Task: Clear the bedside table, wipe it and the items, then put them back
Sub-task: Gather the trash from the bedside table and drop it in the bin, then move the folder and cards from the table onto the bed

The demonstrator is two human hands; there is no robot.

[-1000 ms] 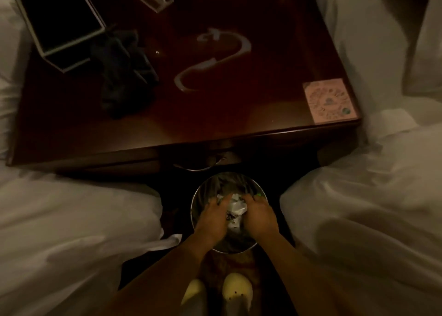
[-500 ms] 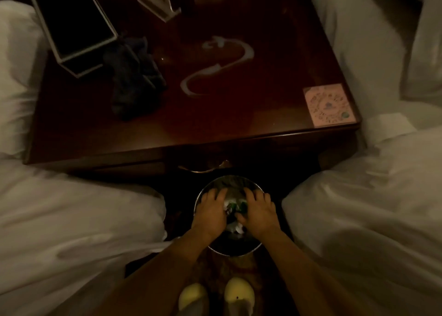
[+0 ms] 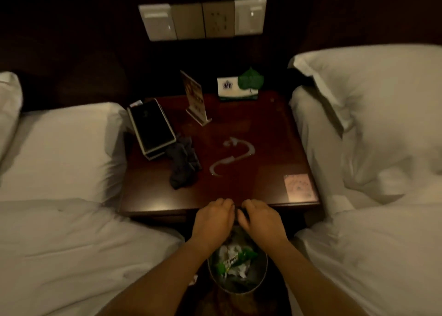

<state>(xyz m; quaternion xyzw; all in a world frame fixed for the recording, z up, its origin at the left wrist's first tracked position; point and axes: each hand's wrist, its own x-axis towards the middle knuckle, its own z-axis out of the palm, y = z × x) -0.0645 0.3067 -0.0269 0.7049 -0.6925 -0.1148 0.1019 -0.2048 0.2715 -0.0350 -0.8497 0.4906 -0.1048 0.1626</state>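
The dark wooden bedside table (image 3: pixel 263 129) carries a black box with white edges (image 3: pixel 151 127), a crumpled dark cloth (image 3: pixel 183 165), an upright sign stand (image 3: pixel 195 98), a white card with a green leaf (image 3: pixel 239 87), a pink square card (image 3: pixel 300 188) and a white S-shaped smear (image 3: pixel 233 156). My left hand (image 3: pixel 212 220) and my right hand (image 3: pixel 260 220) hover side by side at the table's front edge, fingers curled downward, with nothing visibly in them. Below them a metal bin (image 3: pixel 262 274) holds crumpled paper and a green wrapper (image 3: pixel 235 259).
White bedding lies on both sides: a bed with pillow at the left (image 3: pixel 59 153) and another at the right (image 3: pixel 373 124). A switch and socket panel (image 3: pixel 203 19) is on the dark wall behind the table. The gap between the beds is narrow.
Both hands have lifted out of the bin, leaving the paper and wrapper inside, and risen to the table's front edge. The view has tilted up, showing the wall panel.
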